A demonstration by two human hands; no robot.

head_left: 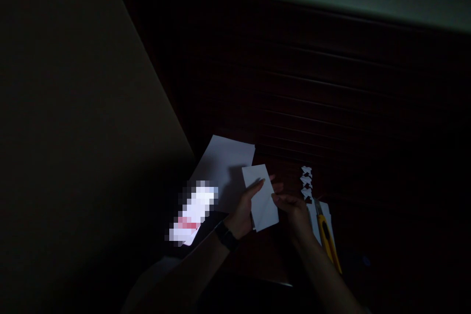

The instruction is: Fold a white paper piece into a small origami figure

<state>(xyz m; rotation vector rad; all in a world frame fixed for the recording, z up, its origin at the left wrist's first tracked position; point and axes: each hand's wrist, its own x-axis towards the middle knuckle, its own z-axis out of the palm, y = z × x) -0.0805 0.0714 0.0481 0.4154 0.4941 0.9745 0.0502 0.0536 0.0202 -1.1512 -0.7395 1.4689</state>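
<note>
A folded white paper (265, 206) is held up in the middle of the head view. My left hand (241, 213), with a dark watch at the wrist, grips it from the left, thumb across its face and fingers behind. At the paper's right edge, my right hand (297, 213) pinches with thumb and finger. Fingertips show behind the paper on that side. Larger white sheets (230, 152) lie beneath and to the left of the held paper.
A glowing, blurred phone screen (196, 211) is left of my hands. To the right, a yellow utility knife (326, 235) rests on white paper (313, 223), with small folded paper shapes (306, 181) beyond it. Behind stands a dark slatted panel (294, 78); the light is dim.
</note>
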